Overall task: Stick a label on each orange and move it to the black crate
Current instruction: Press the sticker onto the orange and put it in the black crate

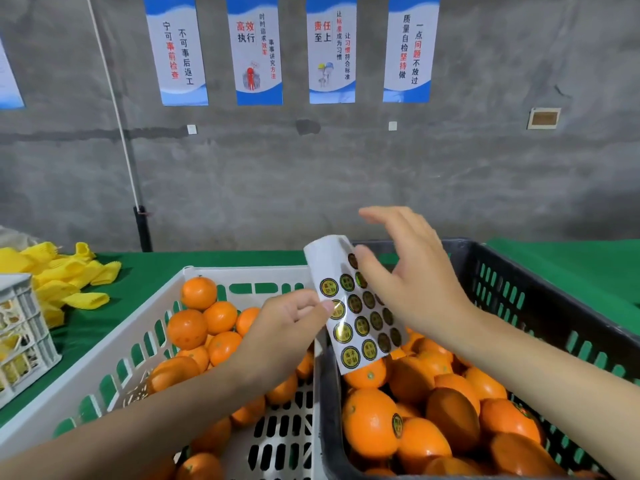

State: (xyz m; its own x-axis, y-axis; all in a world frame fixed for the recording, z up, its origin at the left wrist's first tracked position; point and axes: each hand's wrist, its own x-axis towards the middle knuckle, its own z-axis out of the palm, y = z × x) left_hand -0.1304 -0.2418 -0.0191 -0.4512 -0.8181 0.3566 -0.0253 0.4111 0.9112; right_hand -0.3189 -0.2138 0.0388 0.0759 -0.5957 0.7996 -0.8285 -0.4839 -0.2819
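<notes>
Two crates logged side by side on green table cover point(571, 265): white crate point(166, 306) left, black crate point(519, 282) right, both cut off at the near frame edge. No firm count of oranges: white-crate oranges point(199, 292) partly hidden under the left forearm, black-crate oranges point(453, 420) piled and running out of frame. Found only one labelled orange point(367, 427), near left in the black crate; any labels on the others turned away or hidden. One label sheet point(360, 306) held up over the seam between crates, top curled back. Round gold-and-black labels in rows, right-hand ones glared and partly behind the thumb, so left uncounted. Left hand point(287, 327) pinching the sheet's left edge. Right hand point(408, 271) with fingers spread, thumb tip at the sheet's upper right; actual contact hard to confirm. Four posters point(256, 46) on the far wall. One heap of yellow foam nets point(65, 278) far left.
</notes>
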